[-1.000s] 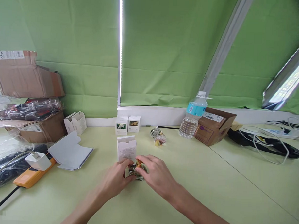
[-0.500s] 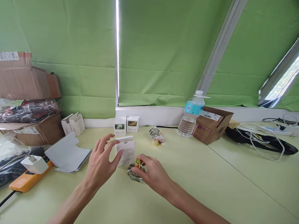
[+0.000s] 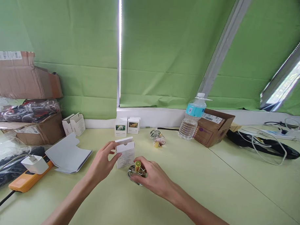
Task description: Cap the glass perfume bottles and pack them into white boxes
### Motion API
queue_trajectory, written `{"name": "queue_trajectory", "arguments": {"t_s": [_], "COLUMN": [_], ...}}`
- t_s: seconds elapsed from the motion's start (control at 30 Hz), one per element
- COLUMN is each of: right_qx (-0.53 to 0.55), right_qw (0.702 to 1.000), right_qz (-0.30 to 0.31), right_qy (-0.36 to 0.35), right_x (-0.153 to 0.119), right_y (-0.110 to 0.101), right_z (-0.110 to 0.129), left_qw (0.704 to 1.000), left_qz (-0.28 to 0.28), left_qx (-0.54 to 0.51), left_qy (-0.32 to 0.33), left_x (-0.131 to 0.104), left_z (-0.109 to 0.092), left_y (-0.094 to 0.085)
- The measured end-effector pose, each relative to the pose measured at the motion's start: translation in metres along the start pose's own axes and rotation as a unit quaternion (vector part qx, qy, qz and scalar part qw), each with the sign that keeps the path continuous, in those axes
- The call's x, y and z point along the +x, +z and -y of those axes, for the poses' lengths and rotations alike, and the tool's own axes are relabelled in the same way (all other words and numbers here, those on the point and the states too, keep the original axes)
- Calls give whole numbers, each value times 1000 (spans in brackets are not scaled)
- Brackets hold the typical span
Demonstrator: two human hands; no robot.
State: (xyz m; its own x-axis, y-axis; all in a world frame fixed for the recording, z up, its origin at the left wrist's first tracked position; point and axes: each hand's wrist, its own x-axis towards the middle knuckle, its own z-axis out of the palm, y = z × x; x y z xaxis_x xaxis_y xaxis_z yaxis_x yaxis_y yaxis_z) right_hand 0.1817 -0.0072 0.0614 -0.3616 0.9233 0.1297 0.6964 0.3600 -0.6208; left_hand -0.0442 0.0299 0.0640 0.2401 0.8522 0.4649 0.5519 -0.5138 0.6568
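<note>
My left hand [image 3: 105, 161] has its thumb on the front face and its fingers at the upper left edge of a small upright white box [image 3: 126, 156]. Printed text covers the box front, and a half-round notch marks its top. Just in front of it stands a round glass perfume bottle [image 3: 131, 172] with a gold cap [image 3: 137, 166]. Thumb and fingers of my right hand [image 3: 151, 176] close round the bottle's right side, hiding part of it. Farther back, another glass bottle with a gold cap [image 3: 156, 144] and a clear glass piece [image 3: 154, 133] lie together.
Small white boxes with flower pictures [image 3: 121, 127] stand by the wall. At right are a water bottle [image 3: 188, 125], a brown carton [image 3: 210, 129] and a black strap with white cables [image 3: 262, 146]. At left are papers [image 3: 68, 154], an orange power strip [image 3: 27, 182] and stacked cartons [image 3: 25, 78].
My left hand has closed from spread fingers onto the white box. My right hand has shifted from the gold cap down to the side of the perfume bottle.
</note>
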Motion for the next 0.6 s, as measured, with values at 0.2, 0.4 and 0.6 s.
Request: {"name": "queue_trajectory", "arguments": {"t_s": [0.2,0.4,0.6], "right_qx": [-74,15,166], "right_qw": [997,1000,983], "right_qz": [11,-2,-57], "right_qy": [5,5,-52], "right_x": [1,-1,-15], "right_y": [5,-14,-43], "right_z": [-5,12,38], "left_qw": [1000,999,996], "left_qz": [2,18,62], "left_qx": [7,26,39], "left_qy": [1,11,42], "left_x": [-1,-2,-5], "left_z": [1,2,-10], "left_y": [-4,-5,-6]}}
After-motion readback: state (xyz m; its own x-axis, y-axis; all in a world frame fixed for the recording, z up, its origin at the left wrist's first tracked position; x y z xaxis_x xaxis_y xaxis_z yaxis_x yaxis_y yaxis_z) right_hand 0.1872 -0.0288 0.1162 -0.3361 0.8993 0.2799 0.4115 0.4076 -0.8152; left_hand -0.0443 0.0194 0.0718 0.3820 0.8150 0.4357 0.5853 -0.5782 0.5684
